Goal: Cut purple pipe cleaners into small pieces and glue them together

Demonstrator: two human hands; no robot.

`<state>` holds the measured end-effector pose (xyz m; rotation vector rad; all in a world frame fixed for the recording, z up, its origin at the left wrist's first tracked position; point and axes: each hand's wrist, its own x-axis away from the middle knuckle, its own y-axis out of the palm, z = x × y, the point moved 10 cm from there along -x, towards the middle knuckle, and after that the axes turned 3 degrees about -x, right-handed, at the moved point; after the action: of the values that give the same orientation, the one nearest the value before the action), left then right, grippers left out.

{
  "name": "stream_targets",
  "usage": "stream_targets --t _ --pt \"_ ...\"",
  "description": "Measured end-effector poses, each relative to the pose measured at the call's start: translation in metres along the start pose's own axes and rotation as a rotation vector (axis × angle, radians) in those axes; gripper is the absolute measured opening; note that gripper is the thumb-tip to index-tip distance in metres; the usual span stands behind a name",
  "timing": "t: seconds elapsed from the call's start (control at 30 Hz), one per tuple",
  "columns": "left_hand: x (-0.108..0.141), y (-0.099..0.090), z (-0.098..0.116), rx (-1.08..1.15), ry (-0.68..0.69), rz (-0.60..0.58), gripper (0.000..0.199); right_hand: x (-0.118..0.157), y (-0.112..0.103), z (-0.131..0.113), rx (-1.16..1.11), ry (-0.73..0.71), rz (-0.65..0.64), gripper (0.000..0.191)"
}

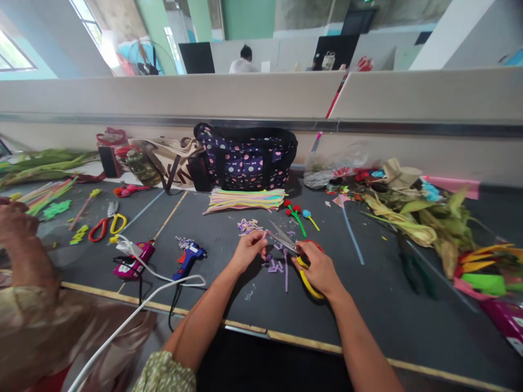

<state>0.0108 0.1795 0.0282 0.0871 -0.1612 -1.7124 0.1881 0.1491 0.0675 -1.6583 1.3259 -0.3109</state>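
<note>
1. Patterned sleeve (165, 375) nearest lens, short of the counter's (379, 316) front edge.
2. Left hand (250, 250) pinches a purple strip (265, 234), mid-counter; right hand (321, 267) grips scissors (301, 262) by the handles.
3. Risk: blades sit close to left fingertips; a slip could nick them. Brushing wrist could scatter purple trimmings (275, 267).
4. Counts: scissors, two pairs clearly seen (one held, one spare pair (113, 209) toward left end); blue glue gun (190, 261), one; trimmings overlap, uncountable.

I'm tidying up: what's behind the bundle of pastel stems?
The navy patterned bag stands behind the bundle of pastel stems; the bundle hides whatever lies low between them.
</note>
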Motion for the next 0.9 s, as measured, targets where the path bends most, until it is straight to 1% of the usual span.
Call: stream_targets --t 0.07,0.2,0.3,0.57,0.77,0.9 --pt "0.000 -0.005 0.000 0.039 -0.023 0.056 0.042 0.000 0.003 -0.002 0.010 -0.004 -0.023 0.028" --pt "0.001 -0.014 0.004 0.057 -0.019 0.136 0.033 0.001 0.008 -0.001 0.037 0.014 -0.056 0.027" --pt "0.002 -0.012 0.007 0.060 -0.003 0.123 0.030 0.001 0.012 -0.002 0.044 0.020 -0.073 0.027" --pt "0.001 -0.004 0.003 0.048 -0.010 0.091 0.020 0.001 0.016 -0.006 0.049 0.030 -0.107 0.027" --pt "0.000 -0.004 0.000 0.057 0.008 0.103 0.017 0.001 0.018 -0.009 0.037 0.020 -0.111 0.027" --pt "0.000 -0.006 0.000 0.042 0.043 0.118 0.017 0.001 0.019 -0.010 0.027 0.023 -0.104 0.026"
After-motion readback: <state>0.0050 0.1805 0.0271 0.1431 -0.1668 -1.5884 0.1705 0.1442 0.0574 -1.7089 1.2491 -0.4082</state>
